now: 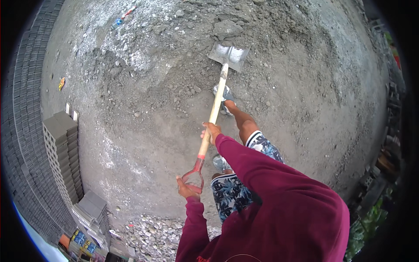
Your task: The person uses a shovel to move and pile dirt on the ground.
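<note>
The fingers of the right hand (pixel 212 130) curl closed around the pale wooden shaft (pixel 217 104) of a shovel, with hardly any opening left. Toward 7 o'clock from that hand, the fingers of the left hand (pixel 187 191) bend around the red D-shaped grip (pixel 196 174); how fully they close is partly hidden.

The shovel runs out toward 12 to 1 o'clock, where its metal blade (pixel 229 55) lies over grey soil (pixel 144 87), hollow side up; I cannot tell whether it touches. A large flat clod (pixel 228 29) sits just beyond.

Near the shaft at 1 o'clock is 1 foot (pixel 225 98) in a grey-and-white shoe; the other foot (pixel 221 163) is at 5 o'clock. Farther out, a tall stack of grey blocks (pixel 61 126) stands near 9 o'clock, a yellow wrapper (pixel 61 83) lies between 9 and 10, and pebbles (pixel 157 236) spread at 7.
</note>
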A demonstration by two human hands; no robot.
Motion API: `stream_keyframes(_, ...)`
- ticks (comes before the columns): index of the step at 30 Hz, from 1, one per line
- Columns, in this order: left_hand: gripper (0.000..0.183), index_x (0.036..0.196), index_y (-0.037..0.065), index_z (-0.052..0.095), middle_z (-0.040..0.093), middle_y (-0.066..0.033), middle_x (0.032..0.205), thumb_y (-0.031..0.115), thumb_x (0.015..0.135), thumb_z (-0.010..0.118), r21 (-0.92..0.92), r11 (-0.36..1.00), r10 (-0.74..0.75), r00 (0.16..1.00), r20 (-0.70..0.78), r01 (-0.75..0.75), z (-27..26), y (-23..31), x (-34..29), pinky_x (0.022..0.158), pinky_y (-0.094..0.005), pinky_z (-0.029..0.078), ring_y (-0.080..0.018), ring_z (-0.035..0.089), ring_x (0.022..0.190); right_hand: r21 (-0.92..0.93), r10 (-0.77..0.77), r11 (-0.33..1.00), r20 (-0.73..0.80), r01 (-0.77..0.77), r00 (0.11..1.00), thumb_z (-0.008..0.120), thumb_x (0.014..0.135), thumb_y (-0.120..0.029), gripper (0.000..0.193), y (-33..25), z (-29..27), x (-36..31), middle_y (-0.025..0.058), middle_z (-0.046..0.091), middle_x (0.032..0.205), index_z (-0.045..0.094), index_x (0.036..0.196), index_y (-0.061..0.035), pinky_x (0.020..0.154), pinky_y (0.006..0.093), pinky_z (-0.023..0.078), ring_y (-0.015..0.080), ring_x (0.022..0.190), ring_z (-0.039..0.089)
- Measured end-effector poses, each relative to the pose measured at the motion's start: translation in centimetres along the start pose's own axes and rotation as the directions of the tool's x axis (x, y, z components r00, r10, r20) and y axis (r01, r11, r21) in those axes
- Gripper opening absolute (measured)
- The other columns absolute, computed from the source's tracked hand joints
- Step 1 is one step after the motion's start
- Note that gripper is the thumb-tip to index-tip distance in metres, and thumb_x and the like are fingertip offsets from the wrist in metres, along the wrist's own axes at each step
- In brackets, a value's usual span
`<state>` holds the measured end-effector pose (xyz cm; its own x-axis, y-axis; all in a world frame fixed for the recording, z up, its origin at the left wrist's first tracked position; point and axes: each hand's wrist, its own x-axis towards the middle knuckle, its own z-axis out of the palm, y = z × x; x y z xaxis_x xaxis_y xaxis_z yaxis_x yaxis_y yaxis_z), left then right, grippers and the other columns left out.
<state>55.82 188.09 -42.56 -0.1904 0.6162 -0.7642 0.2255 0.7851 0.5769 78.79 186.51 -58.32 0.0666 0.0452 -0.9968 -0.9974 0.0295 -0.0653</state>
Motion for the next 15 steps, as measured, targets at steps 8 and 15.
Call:
stream_keyframes(8, 0.046, 0.07, 0.004, 0.048, 0.043, -0.0041, 0.05, 0.046, 0.088, 0.051, -0.066, 0.998, -0.03, 0.976, -0.215, 0.016, 3.1, 2.5, -7.1, 0.038, -0.0303, 0.04, -0.016, 0.043, 0.038, -0.185, -0.127, 0.975, -0.032, 0.119, 0.991, 0.066, 0.075, -0.016, 0.02, -16.2, -1.3, 7.6, 0.0077, 0.054, 0.067, 0.054, 0.085, -0.004, 0.048, 0.0411, 0.047, 0.0206, 0.051, 0.054)
stream_keyframes(15, 0.045, 0.072, 0.006, 0.044, 0.04, -0.0035, 0.05, 0.048, 0.084, 0.05, -0.131, 0.986, -0.13, 0.965, -0.226, 0.102, 8.9, 3.6, -6.1, 0.037, -0.0319, 0.037, -0.0179, 0.039, 0.038, -0.032, -0.305, 0.952, -0.012, 0.304, 0.952, 0.063, 0.072, -0.011, 0.015, -21.7, -1.0, 5.1, 0.009, 0.054, 0.064, 0.055, 0.08, -0.0011, 0.044, 0.0352, 0.045, 0.0215, 0.048, 0.053)
